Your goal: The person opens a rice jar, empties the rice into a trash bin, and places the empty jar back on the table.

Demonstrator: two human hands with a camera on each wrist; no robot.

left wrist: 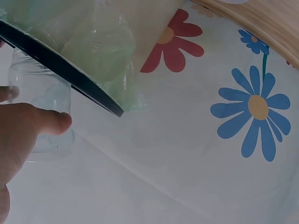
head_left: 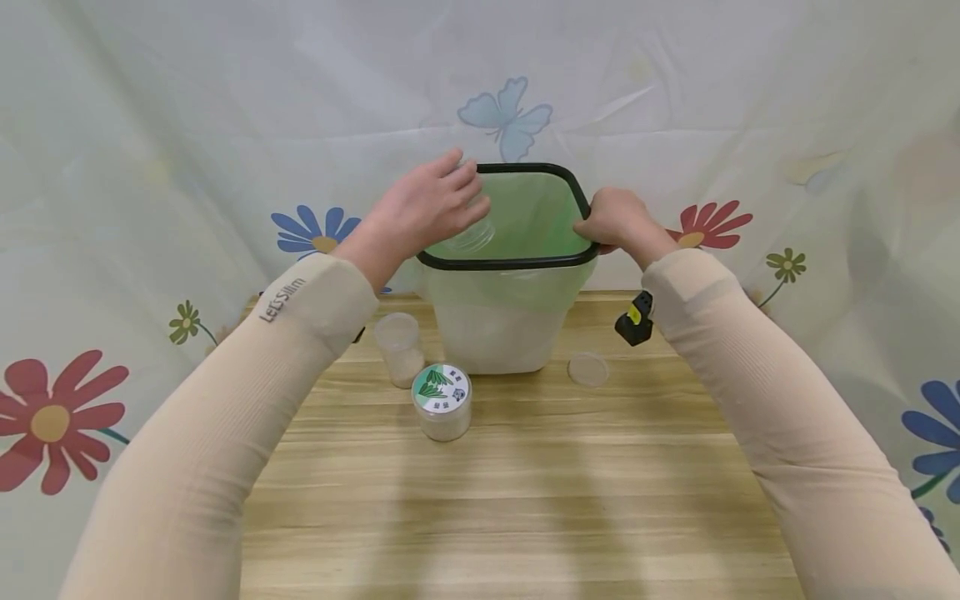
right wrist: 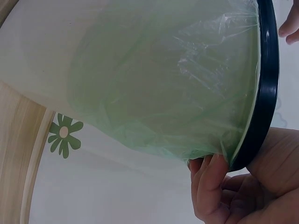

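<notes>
My left hand (head_left: 438, 202) holds a clear plastic jar (left wrist: 56, 142) over the left side of the bin's mouth, its thumb across the jar's side in the left wrist view. The jar's ridged mouth (head_left: 474, 237) dips inside the black rim (head_left: 510, 264). A thin green bin bag (right wrist: 154, 93) lines the white trash bin (head_left: 498, 337) and folds down over its outside. With my right hand (head_left: 618, 218) I grip the rim at the right corner, the thumb inside and the fingers (right wrist: 211, 184) curled underneath against the bag.
In front of the bin stand a clear tub (head_left: 442, 400) with a green and white printed lid and a clear jar (head_left: 401, 350) with pale contents. A clear round lid (head_left: 588, 369) lies right of the bin on the wooden table (head_left: 510, 500). A flowered curtain (head_left: 360, 100) hangs behind.
</notes>
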